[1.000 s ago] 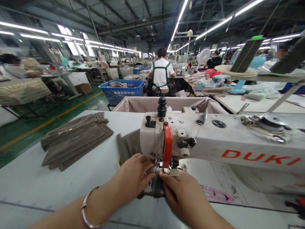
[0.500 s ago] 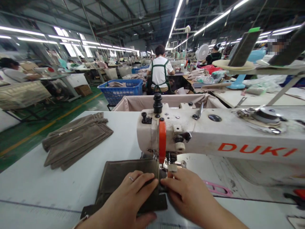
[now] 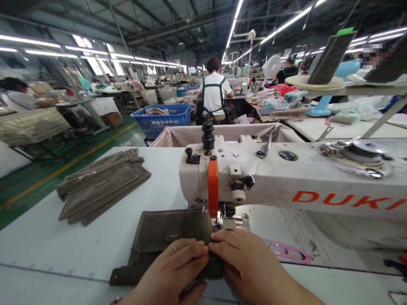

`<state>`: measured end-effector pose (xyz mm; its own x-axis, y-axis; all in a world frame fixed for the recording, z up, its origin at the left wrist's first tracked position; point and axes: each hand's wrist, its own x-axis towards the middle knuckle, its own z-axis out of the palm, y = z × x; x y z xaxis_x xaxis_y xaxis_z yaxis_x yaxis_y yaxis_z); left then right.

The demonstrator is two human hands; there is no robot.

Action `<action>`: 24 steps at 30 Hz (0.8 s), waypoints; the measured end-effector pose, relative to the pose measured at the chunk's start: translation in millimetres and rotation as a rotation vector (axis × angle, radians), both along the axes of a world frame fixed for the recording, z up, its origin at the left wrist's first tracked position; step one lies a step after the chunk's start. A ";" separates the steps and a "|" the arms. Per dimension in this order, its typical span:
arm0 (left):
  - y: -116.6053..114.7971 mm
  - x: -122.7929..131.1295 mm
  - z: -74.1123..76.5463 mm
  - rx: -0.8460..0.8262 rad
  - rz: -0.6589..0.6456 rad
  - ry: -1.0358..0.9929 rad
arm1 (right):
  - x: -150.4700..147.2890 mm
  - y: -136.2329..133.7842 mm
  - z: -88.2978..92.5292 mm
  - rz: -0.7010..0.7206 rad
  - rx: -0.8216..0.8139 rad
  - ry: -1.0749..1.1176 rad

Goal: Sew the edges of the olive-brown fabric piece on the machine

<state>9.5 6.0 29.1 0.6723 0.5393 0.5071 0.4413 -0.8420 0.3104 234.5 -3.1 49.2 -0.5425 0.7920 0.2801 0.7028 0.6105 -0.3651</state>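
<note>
A dark olive-brown fabric piece (image 3: 171, 226) with a small label lies flat on the white table, its right edge under the needle area of the white sewing machine (image 3: 267, 169). My left hand (image 3: 179, 269) wears a ring and rests on the piece's lower right part, fingers together and pressing down. Beside it, my right hand (image 3: 244, 258) presses the right edge with its fingertips, just in front of the presser foot. The fingertips of both hands almost meet. Thumb undersides are partly hidden.
A stack of similar brown pieces (image 3: 104, 186) lies on the table (image 3: 41, 241) at left. A pink tool (image 3: 291, 252) is on the machine bed. Behind stand a cloth-lined bin (image 3: 181, 134), a blue basket (image 3: 162, 120) and a seated person (image 3: 214, 95). Thread cones (image 3: 332, 59) stand at right.
My right hand's fingers have moved flatter over the fabric edge and slightly left. My left hand has shifted a little down, uncovering the small label.
</note>
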 end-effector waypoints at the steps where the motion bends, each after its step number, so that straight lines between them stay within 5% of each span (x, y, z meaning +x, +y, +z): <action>1: 1.6 0.4 0.6 -0.011 -0.007 -0.006 | -0.2 0.4 -1.6 -0.009 0.019 -0.005; 6: 10.9 3.4 5.9 -0.085 -0.014 -0.018 | -1.6 2.1 -6.9 -0.067 0.094 -0.035; 11: 25.6 4.7 10.1 -0.164 -0.059 0.032 | -3.1 4.2 -9.2 -0.138 0.001 -0.079; 24: 66.6 6.8 8.7 -0.112 -0.102 0.081 | -0.4 8.9 -8.0 -0.147 -0.017 -0.011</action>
<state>16.2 72.6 37.8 0.7629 0.5160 0.3896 0.3826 -0.8460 0.3713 234.0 5.7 41.2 -0.4238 0.8676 0.2601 0.7881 0.4947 -0.3662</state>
